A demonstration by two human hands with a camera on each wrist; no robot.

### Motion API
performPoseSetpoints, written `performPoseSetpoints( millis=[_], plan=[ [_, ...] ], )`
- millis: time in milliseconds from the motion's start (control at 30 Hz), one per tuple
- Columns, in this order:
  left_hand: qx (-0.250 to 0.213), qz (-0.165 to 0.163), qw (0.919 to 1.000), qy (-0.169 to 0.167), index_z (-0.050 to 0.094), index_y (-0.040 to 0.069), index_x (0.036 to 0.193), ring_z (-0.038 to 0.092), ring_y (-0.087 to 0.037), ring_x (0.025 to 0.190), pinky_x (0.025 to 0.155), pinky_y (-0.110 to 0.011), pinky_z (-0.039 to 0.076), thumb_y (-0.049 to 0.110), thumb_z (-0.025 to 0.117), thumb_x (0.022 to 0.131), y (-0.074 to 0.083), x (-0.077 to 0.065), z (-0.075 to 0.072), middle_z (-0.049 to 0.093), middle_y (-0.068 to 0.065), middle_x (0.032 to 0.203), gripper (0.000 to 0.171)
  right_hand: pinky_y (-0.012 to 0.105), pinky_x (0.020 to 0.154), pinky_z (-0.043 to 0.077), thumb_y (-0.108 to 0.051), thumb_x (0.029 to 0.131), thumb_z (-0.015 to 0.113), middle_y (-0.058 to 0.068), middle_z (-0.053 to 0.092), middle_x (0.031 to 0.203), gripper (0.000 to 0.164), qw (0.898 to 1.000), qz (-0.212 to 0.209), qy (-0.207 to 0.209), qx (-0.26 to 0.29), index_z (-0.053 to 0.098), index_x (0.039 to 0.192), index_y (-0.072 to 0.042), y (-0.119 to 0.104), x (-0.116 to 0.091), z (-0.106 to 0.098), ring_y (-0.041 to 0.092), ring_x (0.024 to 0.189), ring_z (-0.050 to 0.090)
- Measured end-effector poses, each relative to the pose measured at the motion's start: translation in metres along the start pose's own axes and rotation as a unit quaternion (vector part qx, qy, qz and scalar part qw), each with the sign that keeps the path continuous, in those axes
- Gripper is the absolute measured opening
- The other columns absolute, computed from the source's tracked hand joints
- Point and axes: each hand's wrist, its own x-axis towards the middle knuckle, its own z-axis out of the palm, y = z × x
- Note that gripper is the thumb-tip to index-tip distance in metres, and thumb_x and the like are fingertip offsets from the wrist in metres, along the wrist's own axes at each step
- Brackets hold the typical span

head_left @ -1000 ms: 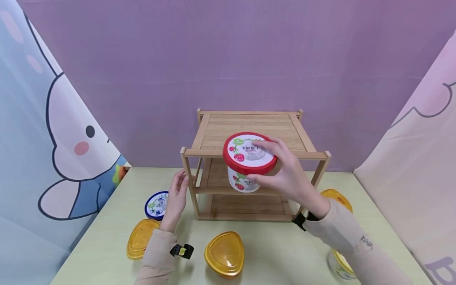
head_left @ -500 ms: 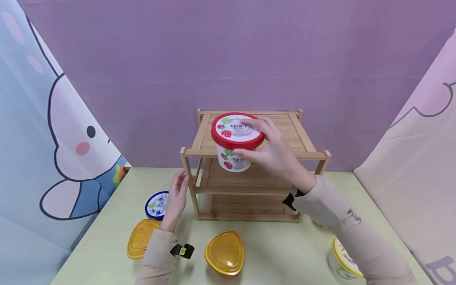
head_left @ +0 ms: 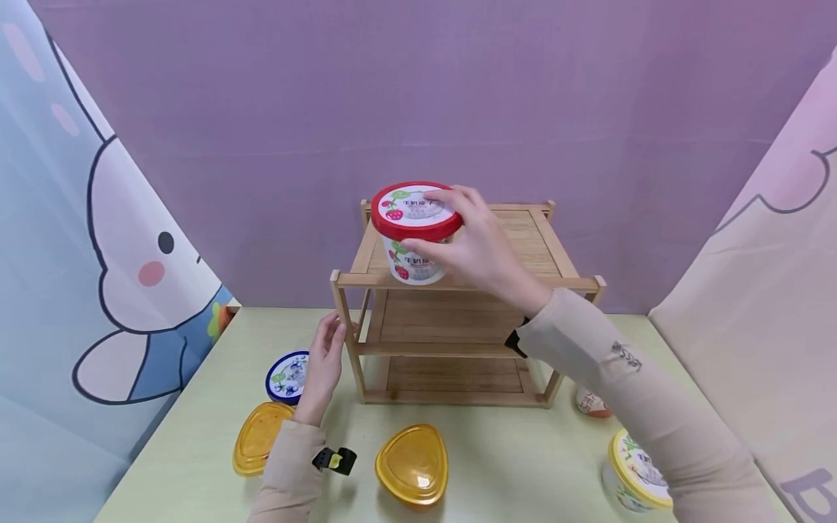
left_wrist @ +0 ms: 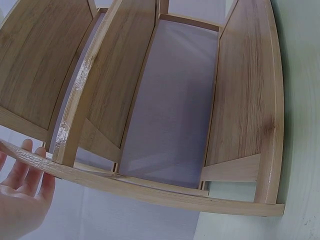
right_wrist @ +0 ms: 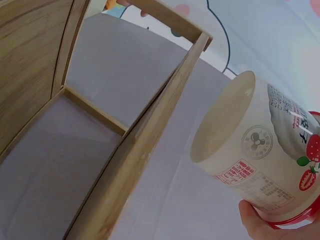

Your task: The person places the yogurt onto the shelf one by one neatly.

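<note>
A white tub [head_left: 415, 258] with a red lid and strawberry print is held upright in my right hand [head_left: 480, 243]. The thumb lies on the near side, with fingers over the lid's rim. In the head view it overlaps the front left of the top shelf; its base shows apart from the wood in the right wrist view. The three-tier wooden rack [head_left: 451, 350] stands at the table's back. My left hand [head_left: 325, 363] holds the rack's front left post. In the left wrist view, curled fingers [left_wrist: 32, 177] lie against that post.
On the left lie a blue-lidded tub [head_left: 288, 378] and an amber-lidded container [head_left: 261, 439]. Another amber-lidded container [head_left: 413, 465] is at front centre. To the right stand a yellow-lidded tub [head_left: 634, 476] and a cup [head_left: 591, 402], partly behind my right sleeve.
My right hand has raised the red-lidded tub and moved it left and forward, from before the rack to the top shelf's level. The left hand has stayed on the post.
</note>
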Motion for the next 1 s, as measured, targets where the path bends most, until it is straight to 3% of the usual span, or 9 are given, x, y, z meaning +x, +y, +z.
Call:
performPoseSetpoints(
  millis=[233, 567, 733, 1000],
  plan=[
    [0.0, 0.004, 1.0, 0.003, 0.038, 0.002, 0.127, 0.042, -0.029, 0.114, 0.098, -0.042, 0.032, 0.02, 0.037, 0.096, -0.001, 0.001, 0.0, 0.046, -0.021, 0.119, 0.036, 0.029, 0.081, 0.046, -0.043, 0.071, 0.07, 0.005, 0.039, 0.125, 0.066, 0.999, 0.042, -0.006, 0.003, 0.046, 0.126, -0.015, 0.002, 0.015, 0.01, 0.018, 0.109, 0.04],
    [-0.008, -0.001, 1.0, -0.001, 0.038, 0.003, 0.127, 0.044, -0.021, 0.112, 0.098, -0.037, 0.031, 0.019, 0.036, 0.096, -0.002, 0.001, -0.002, 0.048, -0.021, 0.118, 0.035, 0.029, 0.085, 0.045, -0.048, 0.07, 0.069, 0.004, 0.036, 0.127, 0.07, 0.995, 0.093, -0.018, -0.001, 0.045, 0.127, -0.016, 0.004, 0.029, 0.03, 0.018, 0.111, 0.038],
    [-0.012, 0.0, 0.9999, -0.002, 0.039, 0.004, 0.127, 0.045, -0.013, 0.108, 0.098, -0.034, 0.031, 0.018, 0.036, 0.096, -0.002, 0.002, -0.001, 0.051, -0.021, 0.115, 0.034, 0.029, 0.086, 0.044, -0.047, 0.07, 0.069, 0.006, 0.034, 0.13, 0.07, 0.995, 0.097, -0.021, -0.004, 0.044, 0.128, -0.015, 0.005, 0.031, 0.038, 0.02, 0.113, 0.037],
    [-0.014, 0.001, 0.9999, -0.002, 0.039, 0.003, 0.127, 0.043, -0.025, 0.113, 0.1, -0.036, 0.03, 0.017, 0.036, 0.096, -0.001, 0.002, -0.001, 0.05, -0.022, 0.115, 0.034, 0.033, 0.089, 0.042, -0.045, 0.07, 0.07, 0.009, 0.035, 0.129, 0.07, 0.996, 0.087, -0.008, -0.017, 0.044, 0.127, -0.013, 0.01, 0.031, 0.045, 0.022, 0.112, 0.04]
  ],
)
